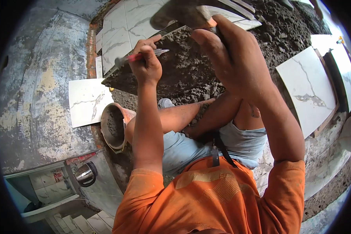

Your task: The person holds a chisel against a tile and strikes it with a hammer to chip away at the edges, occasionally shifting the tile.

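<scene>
My right hand (pixel 241 58) is closed on a hammer (pixel 179 13) at the top centre, its grey head smeared by motion and its handle mostly hidden by my fingers. To the left, my left hand (pixel 146 64) pinches a slim tool with a red grip (pixel 134 57). Its dark blunt end points left, and a pale tip shows to the right of my fingers. Below both hands lies a large tile with dark mortar (pixel 163 74) over its surface, tilted in front of my crossed legs.
A mortar-stained bucket (pixel 114 126) stands by my knee. White marbled tiles lie at the left (pixel 89 102), on the floor behind (pixel 124 23) and at the right (pixel 308 89). Loose dark soil (pixel 280 31) spreads at the back right. A worn painted wall (pixel 43 85) rises at the left.
</scene>
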